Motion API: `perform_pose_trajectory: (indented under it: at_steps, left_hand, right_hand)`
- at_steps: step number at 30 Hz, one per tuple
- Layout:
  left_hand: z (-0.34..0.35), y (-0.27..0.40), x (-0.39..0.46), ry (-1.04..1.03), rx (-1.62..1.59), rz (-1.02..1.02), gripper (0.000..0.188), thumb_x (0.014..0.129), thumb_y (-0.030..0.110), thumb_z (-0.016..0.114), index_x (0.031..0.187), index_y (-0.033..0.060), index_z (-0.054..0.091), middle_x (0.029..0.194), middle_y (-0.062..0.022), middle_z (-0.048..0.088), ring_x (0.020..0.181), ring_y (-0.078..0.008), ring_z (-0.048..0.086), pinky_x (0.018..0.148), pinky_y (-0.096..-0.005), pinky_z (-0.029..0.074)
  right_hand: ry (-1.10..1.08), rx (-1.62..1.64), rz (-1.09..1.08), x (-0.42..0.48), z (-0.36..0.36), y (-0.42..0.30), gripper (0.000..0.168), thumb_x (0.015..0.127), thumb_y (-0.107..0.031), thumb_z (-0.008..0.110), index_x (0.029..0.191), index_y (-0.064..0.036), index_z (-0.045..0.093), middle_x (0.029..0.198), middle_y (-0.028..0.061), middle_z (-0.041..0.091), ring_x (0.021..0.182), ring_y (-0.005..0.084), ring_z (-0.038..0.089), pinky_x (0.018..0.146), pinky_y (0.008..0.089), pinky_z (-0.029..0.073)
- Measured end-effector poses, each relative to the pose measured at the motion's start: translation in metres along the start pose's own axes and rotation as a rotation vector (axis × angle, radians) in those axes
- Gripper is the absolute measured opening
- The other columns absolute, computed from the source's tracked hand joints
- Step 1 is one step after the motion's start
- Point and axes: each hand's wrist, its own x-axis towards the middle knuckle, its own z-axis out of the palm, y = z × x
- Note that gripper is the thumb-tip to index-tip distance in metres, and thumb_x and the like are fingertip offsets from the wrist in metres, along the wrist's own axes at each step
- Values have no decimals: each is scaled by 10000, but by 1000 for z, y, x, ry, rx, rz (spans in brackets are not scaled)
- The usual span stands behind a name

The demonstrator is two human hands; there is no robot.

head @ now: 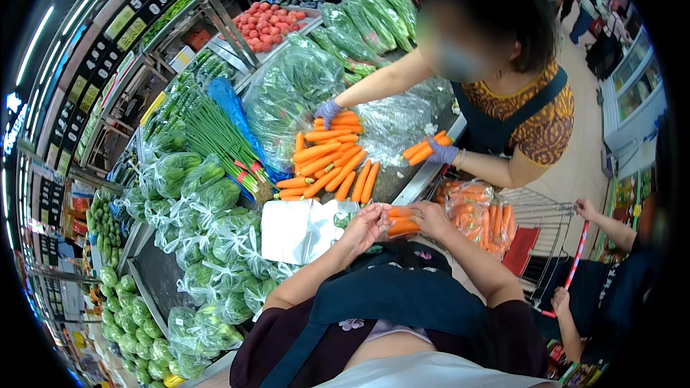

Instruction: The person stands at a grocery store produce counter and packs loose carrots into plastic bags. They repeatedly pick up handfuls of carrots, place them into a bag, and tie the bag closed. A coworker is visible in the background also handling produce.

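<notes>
In front of my body, a clear plastic bag of carrots (401, 226) lies between my two hands. My right hand (433, 220) grips its right side. At the other end, the fingers of my left hand (367, 228) are pinched on the bag's edge; the thin film is hard to make out there. Just left of my left hand lies a stack of white plastic bags (299, 230). Beyond it, loose carrots (324, 161) are heaped on the display counter.
Across the counter, a co-worker's gloved hand (328, 112) rests on the carrots; the other gloved hand (443, 152) holds several. A shopping cart (544, 215) with bagged carrots (480, 215) stands right, held by another person. Bagged greens (215, 242) and garlic chives (226, 134) crowd the left.
</notes>
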Motion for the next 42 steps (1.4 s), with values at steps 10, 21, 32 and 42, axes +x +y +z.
perform_pose_trajectory:
  at_steps: [10, 21, 32, 42]
  left_hand:
    - [16, 22, -26, 21, 37, 231, 240, 969, 167, 453, 1108, -15, 527, 866, -79, 602, 865, -220, 625, 942, -469, 469]
    - [-25, -27, 26, 23, 398, 215, 635, 859, -1, 476, 1444, 59, 237, 1228, -51, 476, 1209, -155, 424, 1052, -305, 311]
    - [-96, 4, 59, -29, 953, 149, 199, 911, 128, 562, 1071, 28, 623, 989, -8, 597, 956, -77, 514, 838, -235, 423]
    - [-93, -1, 22, -259, 2000, 627, 256, 710, 15, 574, 952, 98, 591, 956, -45, 580, 952, -275, 489, 864, -374, 388]
  right_hand:
    - [-6, 884, 390, 19, -24, -45, 107, 865, 29, 484, 914, -46, 542, 802, 45, 583, 740, 121, 563, 712, 241, 470]
    - [-196, 1510, 430, 46, 18, -64, 273, 873, -27, 582, 1112, -69, 456, 900, 95, 619, 666, 159, 634, 493, 221, 492]
    - [88, 48, 161, 53, -15, -91, 218, 704, -104, 650, 846, -66, 490, 639, 102, 552, 605, 213, 585, 556, 356, 462]
    - [-146, 1904, 632, 67, 3, 36, 204, 886, -112, 495, 1014, 28, 569, 803, 24, 583, 667, 98, 522, 579, 229, 422]
